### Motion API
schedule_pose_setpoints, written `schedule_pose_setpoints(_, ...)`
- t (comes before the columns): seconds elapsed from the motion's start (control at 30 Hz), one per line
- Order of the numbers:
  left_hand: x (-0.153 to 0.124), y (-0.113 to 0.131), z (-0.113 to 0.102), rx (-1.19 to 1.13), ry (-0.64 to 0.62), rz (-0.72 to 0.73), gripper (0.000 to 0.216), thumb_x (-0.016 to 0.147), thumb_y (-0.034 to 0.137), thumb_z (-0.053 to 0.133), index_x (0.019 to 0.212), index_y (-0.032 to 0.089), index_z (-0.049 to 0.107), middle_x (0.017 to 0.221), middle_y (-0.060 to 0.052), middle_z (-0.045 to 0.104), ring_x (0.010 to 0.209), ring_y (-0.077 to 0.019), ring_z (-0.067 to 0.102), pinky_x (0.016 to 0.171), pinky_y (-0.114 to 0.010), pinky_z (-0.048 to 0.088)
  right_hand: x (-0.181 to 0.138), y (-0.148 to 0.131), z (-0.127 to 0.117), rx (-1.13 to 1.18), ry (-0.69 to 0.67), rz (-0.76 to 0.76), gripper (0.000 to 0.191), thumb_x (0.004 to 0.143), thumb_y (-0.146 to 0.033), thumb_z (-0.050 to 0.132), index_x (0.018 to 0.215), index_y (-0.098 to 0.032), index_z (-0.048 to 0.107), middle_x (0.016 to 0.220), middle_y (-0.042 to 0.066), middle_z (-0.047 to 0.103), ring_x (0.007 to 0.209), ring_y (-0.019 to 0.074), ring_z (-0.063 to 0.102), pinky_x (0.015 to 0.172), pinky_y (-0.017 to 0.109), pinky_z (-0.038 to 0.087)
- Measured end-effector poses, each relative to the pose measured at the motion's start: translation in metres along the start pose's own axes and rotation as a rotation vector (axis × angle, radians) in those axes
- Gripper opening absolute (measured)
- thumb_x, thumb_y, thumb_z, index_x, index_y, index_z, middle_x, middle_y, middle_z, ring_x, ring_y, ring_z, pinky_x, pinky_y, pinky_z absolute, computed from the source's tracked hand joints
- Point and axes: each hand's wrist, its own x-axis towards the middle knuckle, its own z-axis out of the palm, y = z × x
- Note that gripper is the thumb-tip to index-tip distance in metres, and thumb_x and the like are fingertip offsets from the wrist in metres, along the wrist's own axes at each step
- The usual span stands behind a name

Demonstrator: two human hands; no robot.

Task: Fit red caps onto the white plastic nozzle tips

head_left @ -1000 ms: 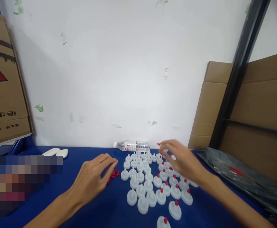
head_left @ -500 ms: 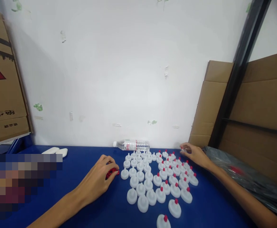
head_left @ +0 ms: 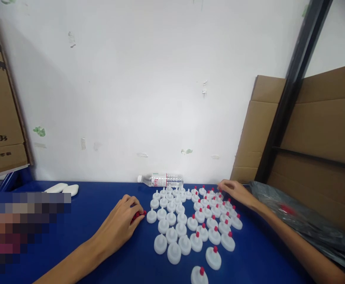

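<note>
My left hand (head_left: pixel 124 217) rests on the blue table, fingers curled around a cluster of small red tips (head_left: pixel 137 215). Right of it, white round caps with bare nozzles (head_left: pixel 171 218) stand upright in loose rows. Further right are several white caps with red tips on their nozzles (head_left: pixel 214 236). At the far right edge of this group is my right hand (head_left: pixel 233 190), its fingers bent and together. Its fingertips are at a white cap with a red tip (head_left: pixel 219 196), which they partly cover.
A clear plastic bottle (head_left: pixel 160 180) lies by the wall behind the caps. Two white oval objects (head_left: pixel 71 190) are at the left. Grey plastic sheeting (head_left: pixel 278 209) and cardboard (head_left: pixel 323 130) stand at the right, with a printed carton (head_left: pixel 3 118) at the left.
My right hand has moved slightly left and down with a red-tipped white cap, to the edge of the group. My left hand stays curled around the red tips. The view has shifted slightly.
</note>
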Motion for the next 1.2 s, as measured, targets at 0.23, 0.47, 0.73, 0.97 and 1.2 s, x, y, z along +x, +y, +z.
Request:
schedule_pose_setpoints(0.23,0.0,0.015,-0.009,-0.033,0.066,-0.047,0.022,0.103,0.033,0.048,0.091,0.022,0.064,0.094,-0.004,0.067,0.091,-0.0242,0.061,0.081,-0.038,0.049,-0.008,-0.075,0.009,-0.153,0.05,-0.243,0.046,0.109,-0.053,0.039,0.112,-0.022,0.073,0.122,0.011,0.073,0.119,0.031,0.062,0.109,0.051,0.042)
schedule_pose_setpoints(0.47,-0.001,0.034,-0.021,-0.092,0.133,-0.038,0.019,0.102,0.029,0.045,0.094,0.023,0.061,0.087,-0.001,0.067,0.075,-0.0188,0.063,0.07,-0.032,0.05,-0.006,-0.123,0.034,-0.24,-0.162,-0.402,0.051,0.112,-0.05,0.03,0.127,-0.026,0.072,0.136,0.006,0.071,0.14,0.0315,0.051,0.118,0.052,0.034)
schedule_pose_setpoints(0.73,-0.002,0.038,-0.023,-0.205,0.225,-0.042,0.022,0.104,0.031,0.048,0.109,0.025,0.068,0.088,0.002,0.07,0.071,-0.014,0.064,0.069,-0.026,0.052,0.02,-0.138,0.037,-0.261,-0.181,-0.455,0.055,0.113,-0.048,0.028,0.11,-0.021,0.075,0.114,0.009,0.078,0.115,0.0289,0.067,0.107,0.044,0.043)
schedule_pose_setpoints(0.97,-0.002,0.037,-0.022,-0.26,0.236,-0.044,0.023,0.105,0.034,0.05,0.109,0.028,0.072,0.092,0.002,0.074,0.075,-0.0147,0.067,0.071,-0.026,0.053,0.015,-0.128,0.043,-0.275,-0.168,-0.414,0.057,0.112,-0.051,0.028,0.107,-0.021,0.077,0.106,0.01,0.079,0.112,0.0305,0.069,0.104,0.045,0.045)
schedule_pose_setpoints(1.2,0.0,0.041,-0.025,-0.28,0.236,-0.063,0.024,0.102,0.038,0.053,0.098,0.026,0.073,0.08,0.001,0.072,0.067,-0.0157,0.062,0.067,-0.026,0.052,0.006,-0.13,0.041,-0.267,-0.089,-0.387,0.051,0.112,-0.047,0.031,0.111,-0.021,0.075,0.115,0.01,0.078,0.116,0.0297,0.069,0.107,0.045,0.046)
